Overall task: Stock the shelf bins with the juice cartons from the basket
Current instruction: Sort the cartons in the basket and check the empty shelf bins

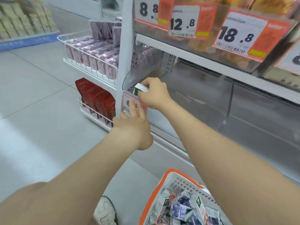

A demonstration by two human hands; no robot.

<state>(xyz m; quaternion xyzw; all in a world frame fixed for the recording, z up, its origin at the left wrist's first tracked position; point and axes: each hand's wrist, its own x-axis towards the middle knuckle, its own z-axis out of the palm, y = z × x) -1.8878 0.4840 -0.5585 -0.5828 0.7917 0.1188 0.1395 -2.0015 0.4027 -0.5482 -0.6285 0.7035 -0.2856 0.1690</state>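
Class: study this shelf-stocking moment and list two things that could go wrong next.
1. The right hand pinches the carton by one end over the bin lip; it may slip and fall outside.
2. The left hand touches the price label; it might knock it loose.

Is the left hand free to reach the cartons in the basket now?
Probably yes. The left hand holds nothing and only touches the price label. The basket stands open below it. The right forearm crosses only the basket's right side.
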